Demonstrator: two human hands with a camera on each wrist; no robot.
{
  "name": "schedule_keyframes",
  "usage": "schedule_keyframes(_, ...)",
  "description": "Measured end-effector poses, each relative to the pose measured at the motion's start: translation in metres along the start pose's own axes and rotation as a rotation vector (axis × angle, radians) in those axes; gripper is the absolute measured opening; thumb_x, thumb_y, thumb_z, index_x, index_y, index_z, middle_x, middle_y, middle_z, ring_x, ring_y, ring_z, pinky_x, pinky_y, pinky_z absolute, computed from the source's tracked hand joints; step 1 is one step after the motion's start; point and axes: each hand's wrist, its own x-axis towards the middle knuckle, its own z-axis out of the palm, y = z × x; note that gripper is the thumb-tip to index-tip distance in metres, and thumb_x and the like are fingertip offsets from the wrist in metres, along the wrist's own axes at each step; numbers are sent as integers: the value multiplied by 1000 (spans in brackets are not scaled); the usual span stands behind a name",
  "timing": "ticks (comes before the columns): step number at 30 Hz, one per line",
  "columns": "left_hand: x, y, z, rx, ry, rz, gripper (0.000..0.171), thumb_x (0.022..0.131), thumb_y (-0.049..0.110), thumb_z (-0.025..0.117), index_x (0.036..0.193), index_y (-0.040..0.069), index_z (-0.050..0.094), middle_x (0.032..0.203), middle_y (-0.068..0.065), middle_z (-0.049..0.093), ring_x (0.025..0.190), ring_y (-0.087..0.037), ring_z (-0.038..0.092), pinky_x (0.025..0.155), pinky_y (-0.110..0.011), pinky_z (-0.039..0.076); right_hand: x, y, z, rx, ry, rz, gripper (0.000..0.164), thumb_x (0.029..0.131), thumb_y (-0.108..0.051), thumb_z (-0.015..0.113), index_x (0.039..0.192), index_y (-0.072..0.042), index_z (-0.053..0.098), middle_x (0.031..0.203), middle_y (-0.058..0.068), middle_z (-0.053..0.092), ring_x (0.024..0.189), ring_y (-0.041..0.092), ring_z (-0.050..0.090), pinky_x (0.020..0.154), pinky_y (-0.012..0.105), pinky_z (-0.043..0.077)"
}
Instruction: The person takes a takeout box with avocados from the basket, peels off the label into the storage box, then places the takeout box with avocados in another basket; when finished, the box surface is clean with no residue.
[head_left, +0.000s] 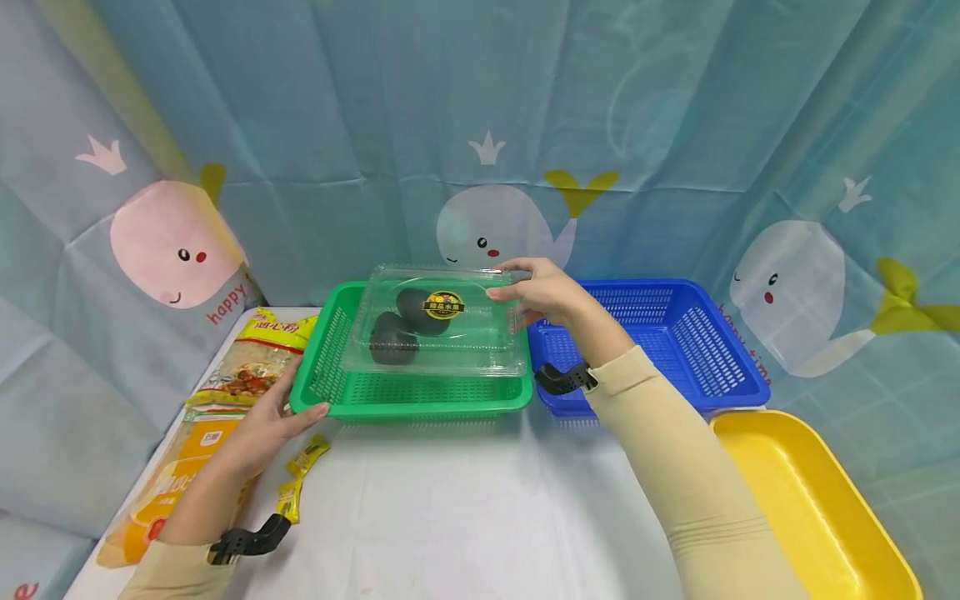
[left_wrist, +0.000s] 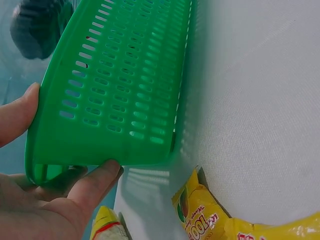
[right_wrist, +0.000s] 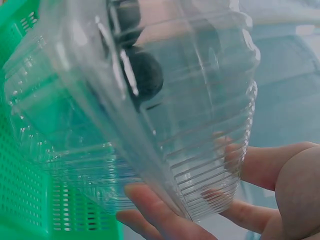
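Observation:
My right hand (head_left: 546,290) holds a clear plastic fruit box (head_left: 480,354) by its right end, thumb on one side and fingers on the other. Two dark, rounded fruits (head_left: 393,340) lie toward the left inside it, partly behind a black and yellow label (head_left: 443,306). The box is tilted over the green basket (head_left: 431,410), overlapping most of its opening in the head view. At the basket's front left corner, my left hand (head_left: 273,421) grips the rim; its thumb (left_wrist: 25,112) presses the front side while the fingers curl under the end.
A blue basket (head_left: 753,387) stands right of the green one, with a yellow tray (head_left: 813,500) nearer at the right. Left are a yellow-and-red food bag (head_left: 258,358), an orange bag (head_left: 180,467) and small yellow packets (head_left: 289,498). A whale-print curtain (head_left: 390,125) hangs behind.

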Motion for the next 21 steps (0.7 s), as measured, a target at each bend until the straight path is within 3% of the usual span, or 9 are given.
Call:
schedule_keyframes(2, 0, 0, 0, 7, -2, -1, 100, 98, 33, 66, 161, 31, -11, 170, -15, -6, 152, -50, 5, 115, -70, 22, -8, 0, -3, -1, -6, -3, 65, 94, -16, 73, 152, -20, 44, 155, 19, 41, 117, 44, 64, 74, 47, 63)
schedule_keyframes(6, -1, -1, -1, 16, -4, -6, 100, 99, 32, 66, 160, 34, -13, 169, -16, -8, 151, -50, 9, 115, -67, 24, -23, 2, -6, -16, 0, -16, 63, 94, -16, 74, 150, -20, 46, 155, 20, 38, 115, 44, 65, 75, 47, 63)
schedule_keyframes(12, -1, -3, 0, 23, 1, -15, 98, 99, 34, 65, 159, 39, -13, 169, -17, -7, 150, -50, 12, 115, -67, 25, -44, 10, -8, -41, 7, -43, 59, 94, -15, 73, 149, -18, 49, 148, 22, 45, 111, 44, 67, 76, 48, 63)
schedule_keyframes(21, 1, -1, 1, 46, -4, -14, 98, 99, 37, 64, 159, 38, -14, 170, -18, -2, 148, -46, 22, 115, -61, 30, -73, 27, -11, -18, 5, -55, 58, 94, -13, 72, 148, -16, 50, 137, 20, 51, 111, 42, 68, 74, 50, 63)
